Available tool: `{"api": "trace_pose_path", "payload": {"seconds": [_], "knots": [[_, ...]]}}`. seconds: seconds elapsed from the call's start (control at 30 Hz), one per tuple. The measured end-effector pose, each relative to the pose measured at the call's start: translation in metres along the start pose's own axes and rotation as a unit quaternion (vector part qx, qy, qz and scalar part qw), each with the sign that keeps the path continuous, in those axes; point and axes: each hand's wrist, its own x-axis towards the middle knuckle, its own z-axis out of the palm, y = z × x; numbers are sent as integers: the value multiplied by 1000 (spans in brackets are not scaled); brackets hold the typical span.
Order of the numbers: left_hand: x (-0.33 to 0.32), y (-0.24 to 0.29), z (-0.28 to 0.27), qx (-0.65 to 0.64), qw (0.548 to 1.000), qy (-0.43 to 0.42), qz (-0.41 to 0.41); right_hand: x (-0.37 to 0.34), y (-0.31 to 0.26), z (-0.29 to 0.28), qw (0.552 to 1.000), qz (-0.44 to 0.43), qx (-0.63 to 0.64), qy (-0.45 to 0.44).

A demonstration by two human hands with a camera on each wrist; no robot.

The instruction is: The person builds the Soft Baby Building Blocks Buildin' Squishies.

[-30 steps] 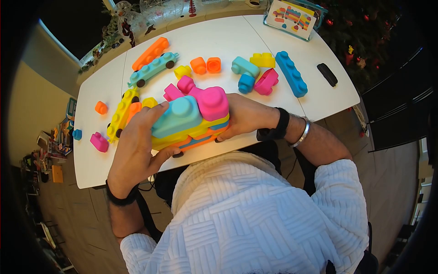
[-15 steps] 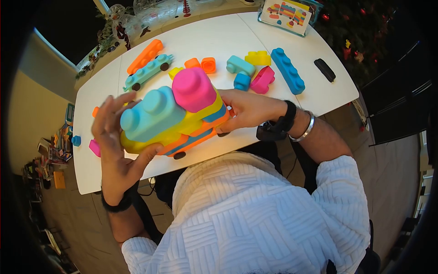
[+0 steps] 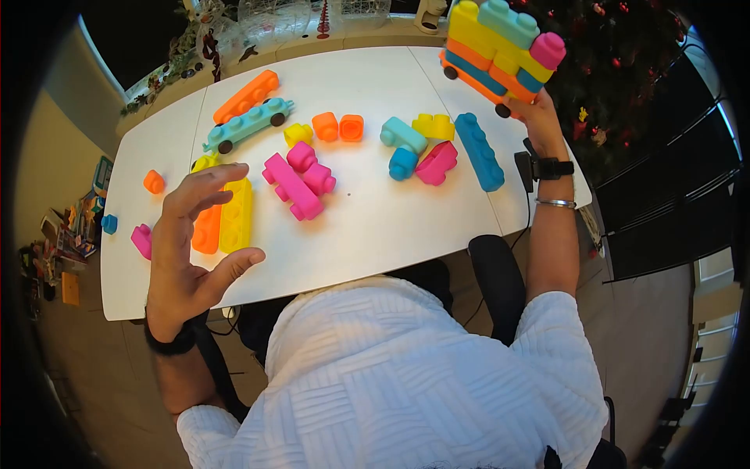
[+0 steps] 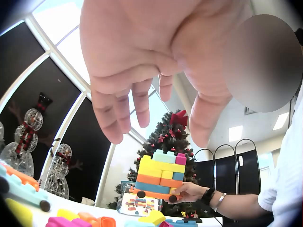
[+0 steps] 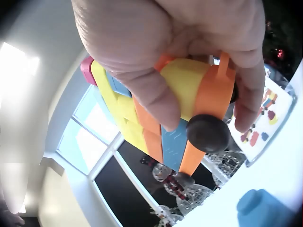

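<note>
At the far right end of the table, my right hand (image 3: 539, 121) holds up a wheeled toy wagon (image 3: 494, 62) stacked with toy building blocks. Its orange base has dark wheels, and a light blue and a pink block sit on top. In the right wrist view the thumb and fingers grip the wagon's end just above a wheel (image 5: 208, 133). My left hand (image 3: 183, 250) hovers over the left side of the table, thumb and fingers spread apart, holding nothing. A yellow block (image 3: 237, 219) and an orange block (image 3: 206, 228) lie beside its fingers.
Joined pink blocks (image 3: 293, 187) lie mid-table. Behind stand a light blue wheeled base (image 3: 248, 125) and a long orange block (image 3: 246, 98). A long blue block (image 3: 479, 152) lies right. Past the wagon are a picture card (image 4: 139, 204) and a decorated tree (image 3: 609, 47).
The wagon left the front of my body and went far right and up in my right hand. My left hand let go of it and stayed at the left. The pink blocks are uncovered.
</note>
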Motion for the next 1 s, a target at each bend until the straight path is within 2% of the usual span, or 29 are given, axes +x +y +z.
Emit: {"api": "trace_pose_path", "payload": {"seconds": [0.07,0.1,0.17,0.3,0.37,0.4,0.47,0.53,0.6,0.63,0.7,0.73,0.8,1.0], "knots": [[1,-1,0,6,999,-24,24,-2,25,-10,997,50,-20,56],[2,0,0,8,1000,-19,22,-1,42,-18,997,48,-21,52],[4,1,1,15,999,-48,14,-1,64,-25,987,148,15,62],[4,2,4,19,997,-67,12,-11,67,-23,976,187,103,40],[6,4,5,26,996,-83,4,-7,68,-23,983,169,66,-6],[6,5,6,26,996,-87,7,-4,70,-21,983,170,69,-1],[6,7,6,35,995,-96,8,6,68,-7,983,182,-23,-25],[4,11,5,37,994,-100,5,18,65,5,977,206,-23,-47],[6,11,5,35,994,-104,14,33,67,12,963,189,-136,-135],[4,9,3,32,994,-104,7,41,68,15,966,185,-135,-124],[1,4,3,22,995,-101,-11,58,69,25,926,104,-335,-142],[1,2,3,26,994,-104,-6,64,69,29,928,102,-331,-136],[1,2,2,23,993,-113,-25,74,68,38,921,158,-319,-158],[5,-6,-7,54,987,-147,-19,68,52,41,920,161,-338,-120]]}}
